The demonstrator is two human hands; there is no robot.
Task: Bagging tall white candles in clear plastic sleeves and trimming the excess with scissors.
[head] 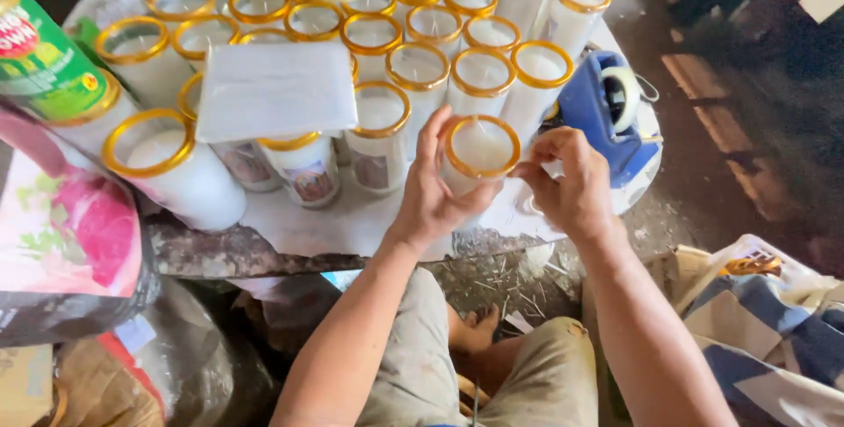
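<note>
Both arms are showing bare from the lower frame upward — no sleeves, watch or bands visible on them. The left hand and right hand are wearing no gloves or rings. At bottom centre the person is wearing worn khaki-grey shorts — one bare foot is peeking out between the knees.

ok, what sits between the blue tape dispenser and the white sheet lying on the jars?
Head view: rows of gold-rimmed white candle jars fill the stretch between the tape dispenser and the white sheet.
</note>
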